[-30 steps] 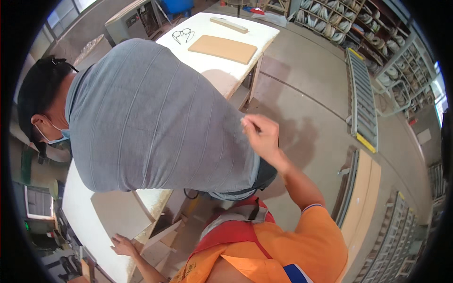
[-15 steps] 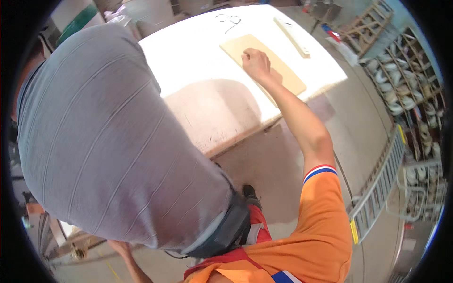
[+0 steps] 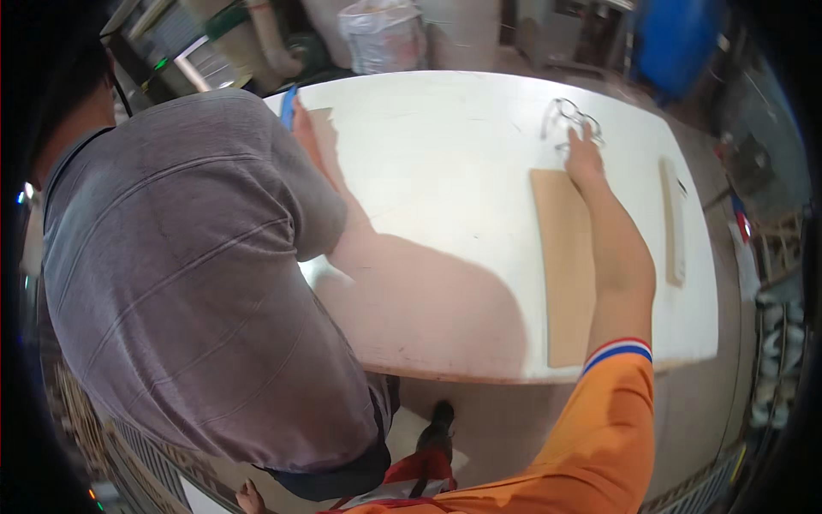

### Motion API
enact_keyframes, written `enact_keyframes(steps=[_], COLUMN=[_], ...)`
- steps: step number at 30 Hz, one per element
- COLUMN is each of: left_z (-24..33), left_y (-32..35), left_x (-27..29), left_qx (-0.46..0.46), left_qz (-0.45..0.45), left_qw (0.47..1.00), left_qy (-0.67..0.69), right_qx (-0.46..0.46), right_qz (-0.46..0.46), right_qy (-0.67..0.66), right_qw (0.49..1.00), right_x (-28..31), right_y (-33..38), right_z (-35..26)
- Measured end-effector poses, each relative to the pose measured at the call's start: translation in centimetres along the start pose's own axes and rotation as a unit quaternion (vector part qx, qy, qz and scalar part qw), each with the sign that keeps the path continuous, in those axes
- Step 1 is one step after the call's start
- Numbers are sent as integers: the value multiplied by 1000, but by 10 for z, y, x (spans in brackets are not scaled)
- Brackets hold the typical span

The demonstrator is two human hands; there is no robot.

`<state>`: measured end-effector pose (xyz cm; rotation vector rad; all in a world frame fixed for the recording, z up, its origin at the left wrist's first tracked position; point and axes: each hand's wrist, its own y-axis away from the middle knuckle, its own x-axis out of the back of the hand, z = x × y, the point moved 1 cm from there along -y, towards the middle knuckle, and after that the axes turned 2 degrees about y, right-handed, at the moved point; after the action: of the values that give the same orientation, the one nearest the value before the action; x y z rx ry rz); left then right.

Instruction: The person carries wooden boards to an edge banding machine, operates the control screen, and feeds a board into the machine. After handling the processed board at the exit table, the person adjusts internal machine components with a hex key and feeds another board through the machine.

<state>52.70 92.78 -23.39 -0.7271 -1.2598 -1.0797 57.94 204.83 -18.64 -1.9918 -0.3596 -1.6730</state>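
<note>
The largest item is the white surface [image 3: 428, 154], which extends across the upper part of my view. Next in size is a co-worker in a grey shirt [image 3: 188, 283], bent over the left end of the surface and covering part of it. A white bag [image 3: 383, 38] stands beyond the far edge. A flat tan board [image 3: 565, 274] lies on the right half of the surface, lengthwise away from me; my right forearm passes over its right side. A narrow pale strip [image 3: 673, 223] lies to the right of the board, parallel to it and apart. My right hand [image 3: 585, 161] is extended past the far end of the board, thumb and forefinger slightly apart at the tips; I cannot tell whether they grip anything. My left hand [image 3: 248, 497] is low at the lower edge of view, behind the co-worker; its state cannot be determined. The smallest item, a pair of eyeglasses [image 3: 579, 116], is located directly at my right fingertips, beyond the board, arms unfolded.
</note>
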Motion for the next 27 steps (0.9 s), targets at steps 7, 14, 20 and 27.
enact_keyframes(steps=[7,14,20,27], left_z=[-5,109,206,270], left_y=[22,57,42,-5], left_x=[27,-25,48,144], left_qx=[-80,84,-19,-255], left_qz=[84,164,264,204], left_qw=[993,908,810,685], left_qy=[18,377,523,651], right_qx=[39,-17,124,174], right_qz=[149,241,247,328], right_qy=[-6,-349,-406,-446], right_qw=[988,906,871,814], right_x=[-28,22,212,381], right_y=[-17,-24,127,318], right_z=[16,86,14,-156])
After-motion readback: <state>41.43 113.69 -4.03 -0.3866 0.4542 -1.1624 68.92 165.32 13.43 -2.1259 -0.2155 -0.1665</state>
